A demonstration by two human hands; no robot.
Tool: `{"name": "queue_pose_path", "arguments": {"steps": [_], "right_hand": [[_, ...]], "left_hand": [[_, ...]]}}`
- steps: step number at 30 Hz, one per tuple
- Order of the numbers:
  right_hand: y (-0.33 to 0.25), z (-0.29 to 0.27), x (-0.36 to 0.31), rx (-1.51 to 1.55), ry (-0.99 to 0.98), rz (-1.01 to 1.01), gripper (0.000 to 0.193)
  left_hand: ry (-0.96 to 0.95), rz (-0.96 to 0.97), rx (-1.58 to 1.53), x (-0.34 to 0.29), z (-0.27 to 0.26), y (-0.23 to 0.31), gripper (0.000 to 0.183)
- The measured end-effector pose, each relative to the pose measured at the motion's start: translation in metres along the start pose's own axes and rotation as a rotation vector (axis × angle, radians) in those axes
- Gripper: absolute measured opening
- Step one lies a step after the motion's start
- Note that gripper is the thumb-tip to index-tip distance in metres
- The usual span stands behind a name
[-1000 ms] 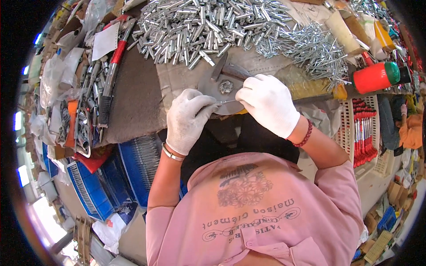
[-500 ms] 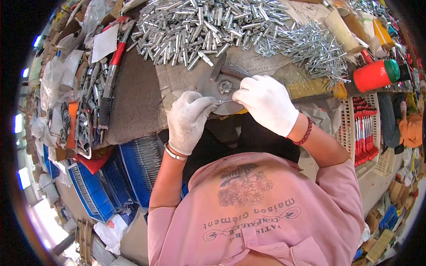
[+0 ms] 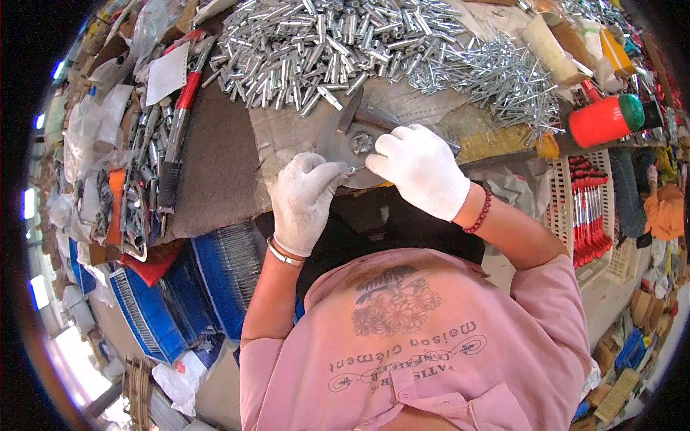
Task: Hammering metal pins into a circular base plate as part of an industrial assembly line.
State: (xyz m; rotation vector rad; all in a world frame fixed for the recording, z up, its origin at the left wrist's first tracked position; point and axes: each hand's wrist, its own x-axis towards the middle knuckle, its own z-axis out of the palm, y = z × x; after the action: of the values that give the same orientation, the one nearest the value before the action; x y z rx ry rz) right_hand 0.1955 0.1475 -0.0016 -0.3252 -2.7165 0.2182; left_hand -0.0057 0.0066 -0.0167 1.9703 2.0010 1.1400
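My gloved left hand is closed in a pinch on a small silvery metal piece, mostly hidden by the fingers. Close to its right, my gloved right hand pinches the far end of a thin metal rod that meets this piece; little of the rod shows. Both hands are above the near edge of a round grey metal plate. On the plate sits a small round cluster of metal. A hammer lies across the plate's far side, its handle running behind my right hand.
Beyond the plate lies a heap of short metal tubes, with a pile of thin screws or nails to its right. A red cylinder with a green end lies at right. Blue bins and a crate of red-handled tools flank me.
My right hand has moved left, closer to my left hand, and less of the thin rod shows between them. My left hand has stayed nearly in place.
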Motion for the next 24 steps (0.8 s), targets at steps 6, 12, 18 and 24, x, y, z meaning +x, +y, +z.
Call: {"name": "queue_pose_path", "arguments": {"steps": [6,12,18,24], "right_hand": [[0.000,0.004,-0.001,0.021,0.069,0.027,0.013],[0.080,-0.019,-0.012,-0.199,0.219,0.446,0.006],[0.097,-0.019,-0.009,-0.256,0.106,0.299,0.003],[0.115,-0.004,0.001,-0.342,0.055,0.102,0.007]], "left_hand": [[-0.009,-0.004,0.051,0.000,-0.001,0.005,0.017],[0.015,0.019,0.066,0.000,-0.005,0.007,0.018],[0.031,0.025,0.073,0.000,-0.003,0.004,0.019],[0.050,0.057,0.035,-0.001,0.000,0.001,0.020]]}}
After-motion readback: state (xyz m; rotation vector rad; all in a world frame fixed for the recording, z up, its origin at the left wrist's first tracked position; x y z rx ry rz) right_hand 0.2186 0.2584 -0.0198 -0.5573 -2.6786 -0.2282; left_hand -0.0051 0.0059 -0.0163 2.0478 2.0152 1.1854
